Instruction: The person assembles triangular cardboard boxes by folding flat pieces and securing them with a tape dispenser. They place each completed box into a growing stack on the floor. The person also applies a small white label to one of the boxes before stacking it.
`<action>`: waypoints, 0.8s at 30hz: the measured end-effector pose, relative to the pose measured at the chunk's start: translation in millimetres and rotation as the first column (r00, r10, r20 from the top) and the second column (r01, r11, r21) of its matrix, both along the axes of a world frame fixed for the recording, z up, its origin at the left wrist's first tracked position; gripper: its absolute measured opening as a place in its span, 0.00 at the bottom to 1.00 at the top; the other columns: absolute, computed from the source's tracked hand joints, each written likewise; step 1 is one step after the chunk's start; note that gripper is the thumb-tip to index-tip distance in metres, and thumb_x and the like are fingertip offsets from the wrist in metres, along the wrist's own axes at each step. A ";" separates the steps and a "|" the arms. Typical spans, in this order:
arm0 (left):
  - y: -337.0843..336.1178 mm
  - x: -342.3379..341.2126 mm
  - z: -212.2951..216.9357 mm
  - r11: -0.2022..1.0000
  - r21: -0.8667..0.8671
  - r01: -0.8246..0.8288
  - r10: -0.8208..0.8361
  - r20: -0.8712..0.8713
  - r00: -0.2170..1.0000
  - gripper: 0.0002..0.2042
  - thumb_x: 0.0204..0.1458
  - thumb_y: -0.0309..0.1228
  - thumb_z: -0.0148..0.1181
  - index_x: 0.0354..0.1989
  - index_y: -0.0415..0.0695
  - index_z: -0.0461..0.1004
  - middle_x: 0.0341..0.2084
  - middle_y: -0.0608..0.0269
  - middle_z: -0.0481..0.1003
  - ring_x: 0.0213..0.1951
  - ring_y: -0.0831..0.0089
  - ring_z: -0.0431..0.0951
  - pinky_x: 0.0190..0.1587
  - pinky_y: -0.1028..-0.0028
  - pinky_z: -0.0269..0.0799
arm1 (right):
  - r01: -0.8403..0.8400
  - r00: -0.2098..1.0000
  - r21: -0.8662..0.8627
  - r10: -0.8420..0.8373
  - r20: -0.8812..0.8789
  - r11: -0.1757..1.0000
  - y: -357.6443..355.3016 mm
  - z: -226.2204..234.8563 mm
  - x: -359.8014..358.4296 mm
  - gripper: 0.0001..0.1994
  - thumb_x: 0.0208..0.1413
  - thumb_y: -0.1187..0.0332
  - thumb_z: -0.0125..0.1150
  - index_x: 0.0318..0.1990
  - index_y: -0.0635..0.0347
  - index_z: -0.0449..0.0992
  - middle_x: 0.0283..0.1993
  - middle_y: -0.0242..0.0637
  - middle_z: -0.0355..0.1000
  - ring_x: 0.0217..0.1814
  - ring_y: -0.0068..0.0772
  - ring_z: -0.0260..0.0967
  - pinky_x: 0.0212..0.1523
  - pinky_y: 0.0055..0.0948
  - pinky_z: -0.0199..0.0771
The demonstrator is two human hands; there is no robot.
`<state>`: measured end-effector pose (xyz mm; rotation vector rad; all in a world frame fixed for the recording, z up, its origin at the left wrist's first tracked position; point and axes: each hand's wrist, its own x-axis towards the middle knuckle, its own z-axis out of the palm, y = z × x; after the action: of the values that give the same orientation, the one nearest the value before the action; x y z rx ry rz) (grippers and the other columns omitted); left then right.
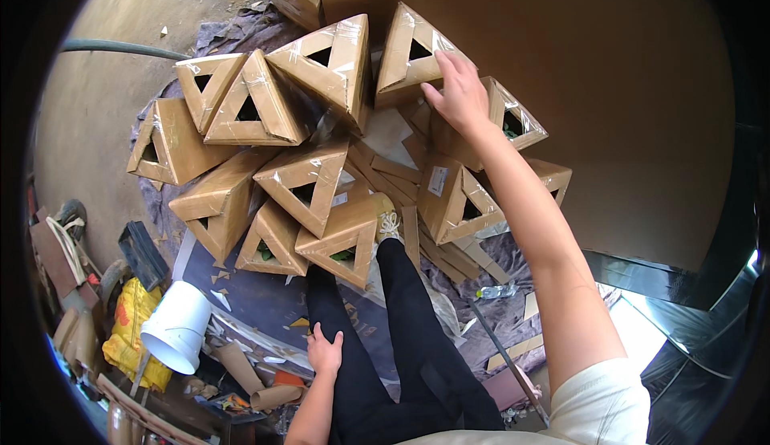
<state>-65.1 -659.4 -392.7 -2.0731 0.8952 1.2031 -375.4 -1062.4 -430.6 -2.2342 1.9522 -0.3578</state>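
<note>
My right hand (459,92) reaches far forward to a tall triangular cardboard box (393,64). Its thumb and fingers are apart and lie over the box's right side; whether they press on it I cannot tell. Low in the picture, my left hand (324,354) rests against my dark-trousered leg, fingers spread and holding nothing. Several more triangular boxes stand around, each with a three-sided opening in its taped top, such as one (325,60) to the left and another (457,204) nearer me. Green leaves show inside some, including the box (341,244) by my feet.
Cardboard strips (461,260) lie between the boxes on a dark cloth (249,296). A white bucket (178,326) and a yellow sack (132,329) stand at left. A plastic bottle (496,292) lies near my right leg. A large brown panel (609,124) fills the right.
</note>
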 end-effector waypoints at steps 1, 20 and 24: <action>-0.4 -1.6 -0.4 1.000 -0.001 0.010 -0.010 -0.001 1.000 0.32 0.44 0.48 0.55 0.57 0.48 0.54 0.47 0.47 0.63 0.47 0.52 0.66 0.47 0.61 0.64 | 0.024 1.000 0.058 -0.025 0.015 0.998 -14.5 -9.2 9.5 0.29 0.44 0.59 0.59 0.53 0.62 0.59 0.56 0.41 0.59 0.55 0.42 0.58 0.52 0.35 0.62; -27.3 -18.5 5.1 0.988 0.079 0.133 -0.133 -0.006 0.991 0.33 0.45 0.49 0.52 0.58 0.46 0.53 0.47 0.45 0.64 0.47 0.51 0.66 0.49 0.62 0.63 | 0.265 0.866 0.347 -0.380 0.325 0.900 125.3 -37.5 53.8 0.35 0.38 0.68 0.64 0.53 0.67 0.53 0.49 0.50 0.57 0.48 0.49 0.59 0.47 0.36 0.64; -26.2 -19.5 0.4 0.984 0.072 0.166 -0.165 -0.022 0.986 0.33 0.46 0.49 0.51 0.58 0.46 0.53 0.47 0.45 0.64 0.47 0.51 0.67 0.49 0.61 0.63 | 0.294 0.880 0.045 -0.289 0.376 0.955 64.5 -10.7 26.6 0.30 0.37 0.76 0.60 0.53 0.63 0.59 0.54 0.49 0.53 0.47 0.45 0.59 0.49 0.35 0.62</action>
<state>-84.6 -685.7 -392.3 -1.8940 0.9949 1.1481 -348.8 -997.9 -441.4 -1.7048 2.0612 -0.7800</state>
